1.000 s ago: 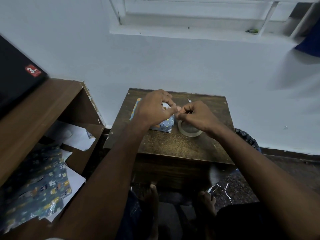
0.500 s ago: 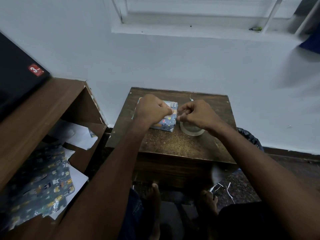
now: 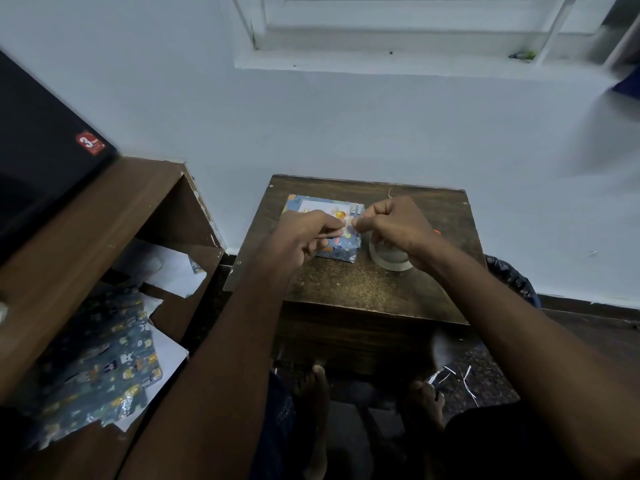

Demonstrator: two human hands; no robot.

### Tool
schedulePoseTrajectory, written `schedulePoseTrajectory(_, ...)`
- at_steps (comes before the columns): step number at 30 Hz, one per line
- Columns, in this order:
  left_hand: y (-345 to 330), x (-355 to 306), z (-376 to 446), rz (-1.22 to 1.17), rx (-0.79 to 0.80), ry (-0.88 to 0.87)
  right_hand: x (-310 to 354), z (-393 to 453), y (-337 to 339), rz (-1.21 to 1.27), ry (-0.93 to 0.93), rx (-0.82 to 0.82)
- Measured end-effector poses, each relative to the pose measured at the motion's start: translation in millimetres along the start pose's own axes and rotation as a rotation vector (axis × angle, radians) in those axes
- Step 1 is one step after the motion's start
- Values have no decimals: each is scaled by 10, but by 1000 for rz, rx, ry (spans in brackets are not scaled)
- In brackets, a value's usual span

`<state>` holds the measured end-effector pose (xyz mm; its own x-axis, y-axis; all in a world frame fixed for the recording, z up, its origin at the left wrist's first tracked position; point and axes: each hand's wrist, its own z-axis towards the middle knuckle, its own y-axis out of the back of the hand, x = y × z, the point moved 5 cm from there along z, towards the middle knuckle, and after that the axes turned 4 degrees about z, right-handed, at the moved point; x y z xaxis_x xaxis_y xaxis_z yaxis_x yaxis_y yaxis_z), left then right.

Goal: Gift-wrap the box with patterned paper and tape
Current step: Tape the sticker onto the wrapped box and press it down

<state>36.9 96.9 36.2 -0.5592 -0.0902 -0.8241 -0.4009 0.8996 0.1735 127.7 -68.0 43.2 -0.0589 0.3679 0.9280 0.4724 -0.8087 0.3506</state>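
Note:
A small box point(image 3: 323, 206), partly covered in blue patterned paper with its printed top still showing, lies flat on a dark wooden table point(image 3: 346, 289). My left hand point(image 3: 304, 237) and my right hand point(image 3: 394, 226) hover just above the box's right part, fingertips almost meeting. Both pinch a small clear strip of tape point(image 3: 349, 226) stretched between them. A roll of clear tape point(image 3: 391, 263) lies on the table right of the box, half hidden under my right hand.
A wooden shelf unit point(image 3: 104, 216) stands at the left, holding loose sheets of patterned paper point(image 3: 100, 362) and white paper. A dark device point(image 3: 41, 161) sits on top of it. The white wall is just behind the table. Paper scraps point(image 3: 450, 375) lie on the floor by my feet.
My left hand has come off the box and drawn back, uncovering its top. Both hands stay close together, pinching at the fingertips over the box's right side.

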Motion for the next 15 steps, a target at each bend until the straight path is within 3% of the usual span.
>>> schedulePoseTrajectory(7,10,-9,-46,0,-45,-41,45,35,-70,-91,20,22)
schedulePoseTrajectory(15,-10,31,-38,29,-105,-78,103,114,-157,-417,139,-32)
